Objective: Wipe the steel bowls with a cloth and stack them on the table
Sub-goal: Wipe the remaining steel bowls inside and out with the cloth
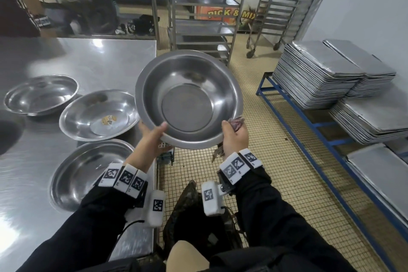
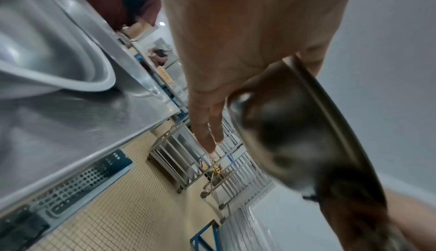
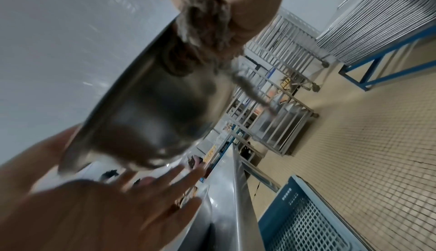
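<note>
Behind bowl (image 1: 187, 97) rim — cloth (image 1: 236, 122), half-hidden

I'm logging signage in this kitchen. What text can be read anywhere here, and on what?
"PICK & MIX": orange sign behind the tray racks; top of the letters cut off.
Sticker in a bowl on the table: too blurred to read.
Wristband markers: patterns, no words.

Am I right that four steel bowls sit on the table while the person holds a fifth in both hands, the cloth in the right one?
Not quite: the head view shows three steel bowls on the steel table, not four: far bowl, middle bowl, near bowl. The held bowl is the fourth. The rest stands: the left hand and right hand hold it, the cloth in the right.
</note>
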{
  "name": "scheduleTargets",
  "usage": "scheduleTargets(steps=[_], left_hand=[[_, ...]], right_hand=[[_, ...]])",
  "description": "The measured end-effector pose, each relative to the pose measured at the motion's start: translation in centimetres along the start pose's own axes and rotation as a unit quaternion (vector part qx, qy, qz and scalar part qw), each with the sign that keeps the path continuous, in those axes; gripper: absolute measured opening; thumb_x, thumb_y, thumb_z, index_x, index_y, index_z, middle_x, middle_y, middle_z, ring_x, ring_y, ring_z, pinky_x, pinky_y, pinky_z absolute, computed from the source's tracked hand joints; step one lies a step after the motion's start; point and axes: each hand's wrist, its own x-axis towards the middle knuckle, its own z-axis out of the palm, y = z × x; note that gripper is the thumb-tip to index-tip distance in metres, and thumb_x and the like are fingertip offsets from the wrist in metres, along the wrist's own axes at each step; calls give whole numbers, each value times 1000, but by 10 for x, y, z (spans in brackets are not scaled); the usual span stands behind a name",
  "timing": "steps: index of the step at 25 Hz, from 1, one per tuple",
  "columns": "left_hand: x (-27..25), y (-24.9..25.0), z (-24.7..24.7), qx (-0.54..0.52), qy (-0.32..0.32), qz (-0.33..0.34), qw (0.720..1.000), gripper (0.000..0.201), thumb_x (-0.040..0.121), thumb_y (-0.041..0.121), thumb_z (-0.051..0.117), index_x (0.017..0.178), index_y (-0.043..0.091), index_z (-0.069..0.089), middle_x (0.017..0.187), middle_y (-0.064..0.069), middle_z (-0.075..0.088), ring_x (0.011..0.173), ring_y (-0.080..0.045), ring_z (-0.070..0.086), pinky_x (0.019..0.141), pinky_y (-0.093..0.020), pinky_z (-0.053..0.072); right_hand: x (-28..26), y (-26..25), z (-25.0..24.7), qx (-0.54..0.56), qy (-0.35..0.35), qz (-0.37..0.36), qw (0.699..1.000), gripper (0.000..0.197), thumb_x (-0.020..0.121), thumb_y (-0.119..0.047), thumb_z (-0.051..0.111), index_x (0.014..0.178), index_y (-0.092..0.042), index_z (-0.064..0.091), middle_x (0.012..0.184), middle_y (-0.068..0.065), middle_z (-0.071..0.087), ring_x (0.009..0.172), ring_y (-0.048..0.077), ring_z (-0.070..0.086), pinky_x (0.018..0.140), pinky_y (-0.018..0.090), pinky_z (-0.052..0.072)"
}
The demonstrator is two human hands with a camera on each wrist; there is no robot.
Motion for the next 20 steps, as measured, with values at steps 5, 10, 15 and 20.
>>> scheduleTargets(steps=[5, 10, 15, 20], left_hand=[[-7, 29, -9, -104, -26, 105, 989, 47, 103, 37, 25, 125, 12, 57, 113, -9, 67, 105, -24, 64, 86, -39, 55], [-10, 23, 4, -118, 56, 66, 989, 32, 101, 32, 34, 111, 17, 61, 96, -1, 75, 95, -16, 69, 83, -32, 51], [7, -5, 18, 132, 6, -46, 990, 47, 90, 46, 40, 107, 9, 63, 103, -9, 72, 101, -24, 65, 104, -54, 42], [5, -15, 18, 213, -62, -43, 974, 58, 82, 70, 40, 120, 30, 57, 124, -1, 63, 106, -17, 65, 99, -53, 47]], right_hand=[[19, -23, -28, -95, -105, -43, 989, 6, 86, -23, 63, 89, -19, 60, 91, 13, 64, 87, 32, 64, 86, 48, 52], [13, -26, -19, -78, -62, -84, 991, 19, 91, -33, 57, 105, -21, 57, 94, 1, 63, 89, 18, 62, 81, 31, 51], [2, -14, 5, -34, -12, -79, 996, 21, 94, -31, 53, 110, -16, 52, 88, -6, 58, 79, 7, 58, 72, 22, 48], [7, 1, 6, -2, 9, -18, 1000, 7, 86, -12, 59, 89, -15, 53, 83, 0, 57, 75, 16, 57, 73, 32, 52]])
